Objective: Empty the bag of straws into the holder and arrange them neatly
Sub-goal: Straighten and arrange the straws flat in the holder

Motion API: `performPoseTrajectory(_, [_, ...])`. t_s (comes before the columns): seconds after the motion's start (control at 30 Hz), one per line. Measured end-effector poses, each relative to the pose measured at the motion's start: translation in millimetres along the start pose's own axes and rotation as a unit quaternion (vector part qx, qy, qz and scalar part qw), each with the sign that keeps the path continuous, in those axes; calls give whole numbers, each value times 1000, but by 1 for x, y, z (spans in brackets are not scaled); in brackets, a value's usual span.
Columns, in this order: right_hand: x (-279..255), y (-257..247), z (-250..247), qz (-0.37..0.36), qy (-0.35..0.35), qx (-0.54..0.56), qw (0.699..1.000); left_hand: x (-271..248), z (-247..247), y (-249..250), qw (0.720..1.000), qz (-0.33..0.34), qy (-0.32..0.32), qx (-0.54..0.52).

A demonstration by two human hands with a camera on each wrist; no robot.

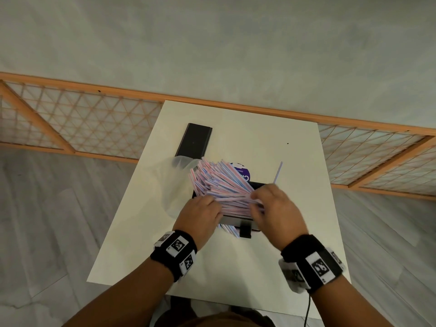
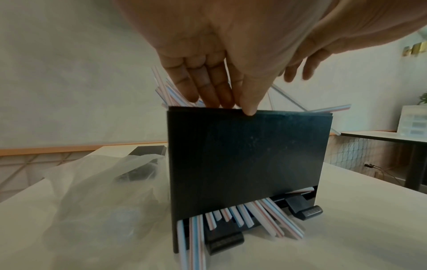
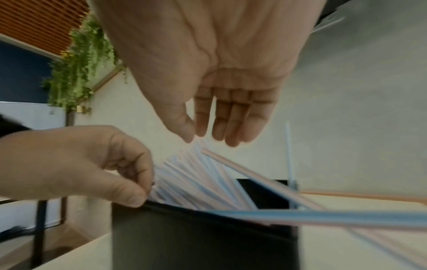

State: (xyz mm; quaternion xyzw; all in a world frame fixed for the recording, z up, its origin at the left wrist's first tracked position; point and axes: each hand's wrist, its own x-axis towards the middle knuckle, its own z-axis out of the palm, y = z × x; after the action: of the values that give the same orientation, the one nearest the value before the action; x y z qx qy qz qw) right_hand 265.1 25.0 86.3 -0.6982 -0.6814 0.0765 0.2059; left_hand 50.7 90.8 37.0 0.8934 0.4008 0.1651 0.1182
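Both wrists hover over the counter (image 1: 295, 232): my left hand (image 1: 200, 214) and right hand (image 1: 274, 206), fingers relaxed, tidy striped paper straws (image 1: 219, 182) fanned inside the black box holder (image 2: 242, 160). Next, I should level the strays.

Both hands and the fanned pink-and-blue striped straws (image 1: 219, 182) cover most of the black box-shaped straw holder (image 1: 257, 185) in the head view. A purple round label (image 1: 243, 172) behind the holder is half hidden, its print unreadable. The right wrist view is motion-blurred, smearing the straws above the holder.
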Motion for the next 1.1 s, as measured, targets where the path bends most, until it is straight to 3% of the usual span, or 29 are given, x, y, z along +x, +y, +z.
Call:
performPoseTrajectory(0.07, [1,19,-5,44,-12,-47,998,0,2,0,1000,-2,-1,-3])
performPoseTrajectory(0.17, [6,42,5,111,-143,-120,976,2,4,-2,1000,-17,-8,-18])
performPoseTrajectory(0.23, [10,50,13,121,-170,-117,971,3,2,-1,999,-20,-13,-31])
performPoseTrajectory(0.4, [22,59,21,108,-153,-113,976,4,-11,5,1000,24,-4,-6])
performPoseTrajectory(0.5, [26,63,10,112,-130,-50,984,3,-12,6,999,31,24,-12])
performPoseTrajectory(0.6, [26,87,-26,173,-28,18,984,4,-11,6,999,39,25,-24])
performPoseTrajectory(0.67, [17,118,-49,236,-12,12,972,3,-7,5,999,23,3,-41])
performPoseTrajectory(0.77, [-4,166,-49,304,-129,-60,942,4,-4,2,998,-33,-38,-43])
performPoseTrajectory(0.87, [-28,192,-17,311,-249,-94,912,4,-1,3,998,-17,-12,-67])
performPoseTrajectory(0.93, [-37,199,6,316,-266,-96,905,3,2,1,996,-35,-11,-79])
performPoseTrajectory(1.1, [-25,210,41,369,-227,-95,896,0,5,-3,995,-58,-46,-73])
